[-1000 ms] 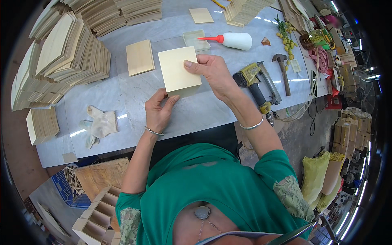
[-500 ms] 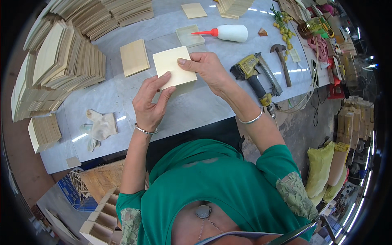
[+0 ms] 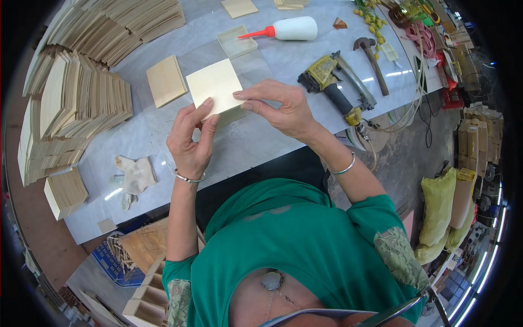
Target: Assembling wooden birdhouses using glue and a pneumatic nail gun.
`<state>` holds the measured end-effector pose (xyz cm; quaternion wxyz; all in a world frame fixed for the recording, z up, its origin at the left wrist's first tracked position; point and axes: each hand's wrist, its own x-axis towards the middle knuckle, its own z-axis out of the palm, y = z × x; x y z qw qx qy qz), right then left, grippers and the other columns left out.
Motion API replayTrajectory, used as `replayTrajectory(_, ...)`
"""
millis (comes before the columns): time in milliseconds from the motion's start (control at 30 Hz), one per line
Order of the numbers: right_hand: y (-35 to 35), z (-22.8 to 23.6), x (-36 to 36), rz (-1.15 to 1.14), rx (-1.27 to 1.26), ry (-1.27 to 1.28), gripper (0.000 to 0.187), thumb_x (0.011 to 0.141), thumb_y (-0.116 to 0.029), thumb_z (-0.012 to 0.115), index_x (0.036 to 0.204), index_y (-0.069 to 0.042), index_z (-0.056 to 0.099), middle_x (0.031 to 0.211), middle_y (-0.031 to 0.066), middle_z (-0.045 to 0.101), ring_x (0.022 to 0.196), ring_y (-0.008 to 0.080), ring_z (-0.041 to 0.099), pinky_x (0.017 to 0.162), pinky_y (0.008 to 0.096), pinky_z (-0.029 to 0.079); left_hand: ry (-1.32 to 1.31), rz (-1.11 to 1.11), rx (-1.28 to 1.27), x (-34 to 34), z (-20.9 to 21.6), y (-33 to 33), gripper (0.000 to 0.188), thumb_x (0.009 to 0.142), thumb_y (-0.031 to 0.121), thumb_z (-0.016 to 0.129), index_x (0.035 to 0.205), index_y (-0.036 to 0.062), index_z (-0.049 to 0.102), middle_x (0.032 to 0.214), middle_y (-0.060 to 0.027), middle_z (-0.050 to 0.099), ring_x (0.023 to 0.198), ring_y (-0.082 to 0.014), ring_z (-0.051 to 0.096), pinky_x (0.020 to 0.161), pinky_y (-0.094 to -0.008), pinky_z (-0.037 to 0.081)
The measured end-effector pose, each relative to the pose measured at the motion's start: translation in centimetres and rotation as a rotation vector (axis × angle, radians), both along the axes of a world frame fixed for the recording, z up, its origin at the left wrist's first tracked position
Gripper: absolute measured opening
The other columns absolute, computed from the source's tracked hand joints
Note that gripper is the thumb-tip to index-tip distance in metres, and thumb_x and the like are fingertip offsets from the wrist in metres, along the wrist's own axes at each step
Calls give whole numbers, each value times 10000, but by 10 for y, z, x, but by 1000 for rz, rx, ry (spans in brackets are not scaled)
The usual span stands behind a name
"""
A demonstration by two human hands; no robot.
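A pale square wooden board [image 3: 215,87] is held up over the table between my two hands, with a darker side showing under its near edge; what lies beneath it is mostly hidden. My left hand [image 3: 189,141] grips the near left corner between thumb and fingers. At the right edge, my right hand [image 3: 283,109] pinches the board with thumb and fingertips. Just left of it lies a thin wooden panel [image 3: 166,82] on the tabletop. Beyond the board, a white squeeze bottle [image 3: 294,29] with a red nozzle rests on its side, the nozzle over a shallow clear tray [image 3: 238,48].
Tall stacks of wooden panels [image 3: 87,98] fill the table's left side, with a smaller stack [image 3: 65,192] nearer. A white glove [image 3: 137,174] lies on the left. A yellow nail gun [image 3: 327,82] with hose and a hammer [image 3: 373,65] lie on the right.
My right hand's thumb has slid off the board's top face to its right edge. The view has shifted a little, so most things appear moved left.
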<state>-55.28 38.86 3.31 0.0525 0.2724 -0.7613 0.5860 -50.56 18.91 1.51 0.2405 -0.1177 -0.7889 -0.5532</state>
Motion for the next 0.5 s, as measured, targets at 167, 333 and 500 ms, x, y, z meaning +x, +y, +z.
replayTrajectory(167,-1,-5,0,-17,17,120,234,791,29,679,997,-75,721,885,58,704,743,118,617,648,240,491,0,10,-43,1,-1,-1,259,808,41,712,1065,34,686,891,-95,628,667,-117,572,574,-228,478)
replayTrajectory(333,-4,-6,3,-56,19,145,222,790,22,682,985,-76,724,876,52,705,738,124,618,646,239,491,20,10,-59,1,-2,-2,254,817,58,710,1069,36,680,898,-96,631,673,-120,577,576,-230,481)
replayTrajectory(500,-4,-5,7,-82,77,123,225,808,-6,682,1024,-66,707,882,68,704,764,136,642,681,251,513,30,27,-98,0,-1,-1,235,824,59,705,1056,30,678,918,-105,642,698,-129,597,578,-232,489)
